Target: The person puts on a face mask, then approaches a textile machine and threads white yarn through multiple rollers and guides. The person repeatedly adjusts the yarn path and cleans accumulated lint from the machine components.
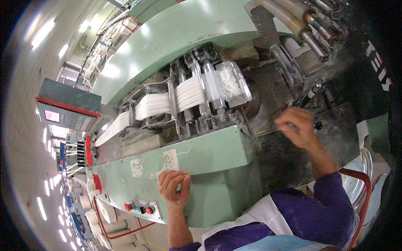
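Broad white fibre sliver [155, 104] lies threaded through the steel rollers [201, 90] of the pale green metal machine housing [209, 154]. Left hand [173, 186] rests on its front edge, fingers curled together, empty; right hand [298, 127] pinches something small over the dark plate [289, 154].

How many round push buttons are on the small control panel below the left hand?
4 show on the control panel, in a row below the left hand: a red button, a green button, a dark button and another red button. Smaller ones may escape notice.
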`<action>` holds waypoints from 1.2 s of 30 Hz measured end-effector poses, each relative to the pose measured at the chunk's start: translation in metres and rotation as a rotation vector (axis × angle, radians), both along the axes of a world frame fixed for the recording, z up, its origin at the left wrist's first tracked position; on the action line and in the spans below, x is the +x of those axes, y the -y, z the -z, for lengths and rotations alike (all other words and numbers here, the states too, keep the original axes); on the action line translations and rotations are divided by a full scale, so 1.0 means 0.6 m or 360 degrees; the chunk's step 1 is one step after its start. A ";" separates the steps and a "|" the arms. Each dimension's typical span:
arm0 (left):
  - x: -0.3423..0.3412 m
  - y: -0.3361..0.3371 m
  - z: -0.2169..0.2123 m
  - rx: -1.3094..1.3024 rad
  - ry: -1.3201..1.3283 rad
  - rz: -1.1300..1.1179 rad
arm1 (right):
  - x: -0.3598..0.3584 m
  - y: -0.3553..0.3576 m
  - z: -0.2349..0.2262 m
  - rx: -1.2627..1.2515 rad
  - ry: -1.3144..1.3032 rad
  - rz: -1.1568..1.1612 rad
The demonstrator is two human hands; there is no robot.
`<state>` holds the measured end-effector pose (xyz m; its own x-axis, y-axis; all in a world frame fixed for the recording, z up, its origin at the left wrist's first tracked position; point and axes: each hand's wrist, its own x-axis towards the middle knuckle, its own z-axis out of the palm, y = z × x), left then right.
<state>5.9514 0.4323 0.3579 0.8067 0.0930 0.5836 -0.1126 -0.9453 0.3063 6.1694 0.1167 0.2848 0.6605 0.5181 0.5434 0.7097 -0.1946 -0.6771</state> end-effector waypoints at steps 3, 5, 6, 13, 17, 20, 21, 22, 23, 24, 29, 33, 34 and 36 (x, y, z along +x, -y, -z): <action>-0.005 -0.003 -0.001 0.0026 0.0033 -0.0006 | 0.051 -0.104 -0.021 -0.0119 0.0141 0.0081; -0.008 -0.006 -0.003 0.0032 0.0071 -0.0019 | 0.096 -0.154 -0.018 -0.0196 0.0193 0.0163; -0.008 -0.007 -0.003 -0.0003 0.0071 -0.0026 | 0.118 -0.175 -0.014 -0.0231 0.0179 0.0183; -0.012 0.000 -0.009 -0.0077 0.0004 -0.0018 | 0.220 -0.248 0.028 -0.0273 0.0026 0.0095; -0.012 0.006 -0.012 -0.0049 -0.0003 -0.0022 | 0.247 -0.252 0.047 0.0038 -0.0510 -0.0106; -0.013 0.005 -0.013 -0.0042 0.0002 -0.0030 | 0.253 -0.238 0.048 0.0456 -0.0921 -0.0198; -0.013 0.005 -0.013 -0.0041 -0.0002 -0.0031 | 0.251 -0.233 0.045 0.0507 -0.1017 -0.0109; -0.012 0.004 -0.013 -0.0042 -0.0012 -0.0031 | 0.244 -0.223 0.043 0.0332 -0.0687 0.0133; -0.012 0.004 -0.014 -0.0035 -0.0014 -0.0028 | 0.237 -0.215 0.039 0.0363 -0.0532 0.0208; -0.012 0.004 -0.014 -0.0033 -0.0024 -0.0025 | 0.229 -0.207 0.034 0.0368 -0.0415 0.0310; -0.011 0.006 -0.011 -0.0047 -0.0047 0.0005 | 0.201 -0.196 0.003 0.0596 -0.0214 -0.0135; -0.012 0.004 -0.006 -0.0039 -0.0046 0.0030 | 0.194 -0.227 0.001 0.0027 0.0056 0.0096; -0.012 0.002 -0.005 -0.0043 -0.0038 0.0035 | 0.195 -0.234 0.004 -0.0003 0.0150 0.0161; -0.009 0.000 -0.005 -0.0050 -0.0036 0.0058 | 0.194 -0.244 0.015 -0.0145 0.0316 0.0274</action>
<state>5.9461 0.4320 0.3608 0.8230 0.0816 0.5622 -0.1393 -0.9305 0.3389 6.2859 0.2632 0.2760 0.6283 0.4602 0.6272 0.7779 -0.3777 -0.5022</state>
